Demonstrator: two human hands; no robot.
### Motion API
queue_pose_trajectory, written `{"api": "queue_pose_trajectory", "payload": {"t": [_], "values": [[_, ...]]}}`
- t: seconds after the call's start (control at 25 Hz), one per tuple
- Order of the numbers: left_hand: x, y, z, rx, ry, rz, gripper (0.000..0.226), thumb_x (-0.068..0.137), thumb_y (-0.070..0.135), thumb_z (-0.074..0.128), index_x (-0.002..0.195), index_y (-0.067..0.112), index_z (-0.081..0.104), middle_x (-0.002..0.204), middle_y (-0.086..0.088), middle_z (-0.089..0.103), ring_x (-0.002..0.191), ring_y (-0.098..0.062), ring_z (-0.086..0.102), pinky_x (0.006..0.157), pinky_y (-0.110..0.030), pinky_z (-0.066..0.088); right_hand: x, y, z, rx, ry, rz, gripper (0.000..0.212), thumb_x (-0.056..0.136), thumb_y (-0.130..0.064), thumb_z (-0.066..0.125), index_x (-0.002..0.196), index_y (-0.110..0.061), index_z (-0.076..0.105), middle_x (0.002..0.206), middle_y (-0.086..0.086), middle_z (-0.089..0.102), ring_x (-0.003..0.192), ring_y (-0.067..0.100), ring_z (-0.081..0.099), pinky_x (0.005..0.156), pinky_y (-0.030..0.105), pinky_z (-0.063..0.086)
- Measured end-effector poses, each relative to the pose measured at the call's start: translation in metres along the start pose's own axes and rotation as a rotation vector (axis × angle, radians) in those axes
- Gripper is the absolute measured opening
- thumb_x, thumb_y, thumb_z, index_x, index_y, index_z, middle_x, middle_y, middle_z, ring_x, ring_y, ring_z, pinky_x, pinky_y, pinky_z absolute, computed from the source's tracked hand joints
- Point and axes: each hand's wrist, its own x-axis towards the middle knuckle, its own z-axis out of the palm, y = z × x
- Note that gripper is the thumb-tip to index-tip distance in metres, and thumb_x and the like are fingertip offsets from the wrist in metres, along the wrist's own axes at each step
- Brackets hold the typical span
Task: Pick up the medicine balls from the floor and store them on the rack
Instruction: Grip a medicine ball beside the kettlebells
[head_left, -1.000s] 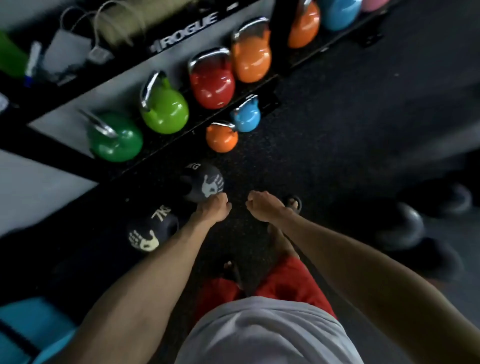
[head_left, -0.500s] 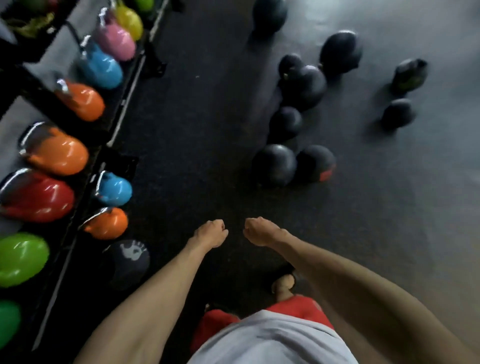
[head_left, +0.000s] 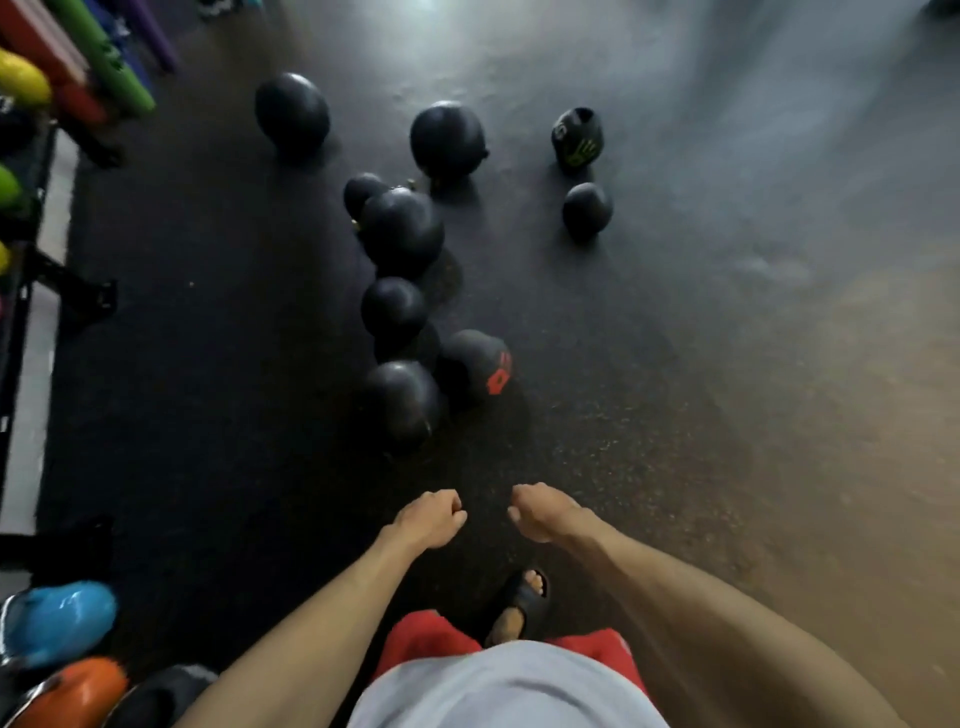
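Observation:
Several black medicine balls lie scattered on the dark floor ahead of me. The nearest ball (head_left: 402, 402) touches one with red markings (head_left: 475, 366). Beyond them sit a smaller ball (head_left: 393, 306) and a large one (head_left: 402, 231). Farther off are a ball with a green handprint (head_left: 576, 137) and others (head_left: 292, 111). My left hand (head_left: 428, 522) and my right hand (head_left: 545, 512) hang side by side in front of my waist, fingers loosely curled, holding nothing. They are well short of the nearest ball.
The black rack (head_left: 21, 312) runs along the left edge. A blue kettlebell (head_left: 57, 621) and an orange kettlebell (head_left: 67, 693) sit at the bottom left, with a dark ball (head_left: 166, 691) beside them. Colourful rolled mats (head_left: 109, 67) stand at the top left. My sandalled foot (head_left: 519, 603) is below my hands.
My view has swung from the rack with its kettlebells to the open floor, and the scattered balls are now straight ahead and closer. Both hands stay empty in front of me.

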Motion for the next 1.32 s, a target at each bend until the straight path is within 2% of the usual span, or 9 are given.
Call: {"api": "queue_pose_trajectory", "payload": {"t": [0.24,0.36,0.56,0.76,0.96,1.16,1.32], "values": [[0.047,0.061,-0.024,0.092,-0.038,-0.008,0.034,0.099,0.037,0.050,0.128,0.022,0.060,0.122,-0.005,0.066,0.110,-0.023,0.063,0.095,-0.040,0.050,0.015,0.059,-0.043,0.094,0.030,0.044,0.036,0.101,-0.032,0.042,0.124,-0.009,0.060,0.124,0.016,0.066,0.112,0.034,0.064,0.093,0.042,0.054],[0.071,0.074,-0.036,0.078,-0.033,-0.011,0.033,0.098,0.038,0.051,0.126,0.023,0.061,0.126,-0.006,0.065,0.116,-0.026,0.062,0.095,-0.038,0.049,0.035,0.069,-0.059,0.072,0.013,0.032,0.033,0.101,-0.030,0.044,0.120,-0.010,0.061,0.122,0.016,0.067,0.111,0.034,0.064,0.089,0.039,0.052],[0.120,0.078,-0.059,-0.008,-0.037,-0.043,0.032,0.097,0.038,0.052,0.122,0.021,0.063,0.122,-0.007,0.067,0.114,-0.027,0.063,0.095,-0.038,0.050,0.090,0.070,-0.098,0.000,-0.049,-0.010,0.033,0.101,-0.029,0.045,0.118,-0.008,0.061,0.121,0.017,0.067,0.110,0.035,0.065,0.087,0.039,0.053],[0.161,0.071,-0.096,-0.133,-0.035,-0.134,0.030,0.097,0.035,0.053,0.119,0.019,0.065,0.122,-0.008,0.067,0.112,-0.027,0.063,0.092,-0.036,0.050,0.141,0.051,-0.152,-0.105,-0.119,-0.070,0.032,0.098,-0.029,0.044,0.111,-0.006,0.062,0.118,0.021,0.068,0.110,0.038,0.066,0.084,0.039,0.053],[0.190,0.060,-0.133,-0.306,0.045,-0.230,0.031,0.099,0.033,0.052,0.122,0.017,0.063,0.120,-0.008,0.067,0.110,-0.026,0.063,0.094,-0.039,0.052,0.198,0.026,-0.201,-0.194,-0.124,-0.175,0.033,0.099,-0.030,0.042,0.108,-0.005,0.061,0.116,0.023,0.068,0.109,0.040,0.066,0.084,0.041,0.053],[0.216,0.045,-0.152,-0.518,0.100,-0.354,0.029,0.099,0.033,0.053,0.121,0.018,0.063,0.118,-0.007,0.066,0.110,-0.025,0.063,0.095,-0.041,0.051,0.259,-0.004,-0.233,-0.390,-0.203,-0.290,0.035,0.101,-0.031,0.045,0.118,-0.006,0.061,0.124,0.020,0.067,0.116,0.038,0.064,0.089,0.040,0.051],[0.242,0.025,-0.166,-0.674,0.146,-0.496,0.027,0.097,0.034,0.055,0.115,0.018,0.066,0.121,-0.009,0.068,0.114,-0.029,0.062,0.096,-0.039,0.049,0.312,-0.039,-0.254,-0.493,-0.282,-0.400,0.033,0.101,-0.027,0.043,0.118,-0.004,0.059,0.125,0.022,0.064,0.116,0.040,0.062,0.088,0.039,0.049]]}}
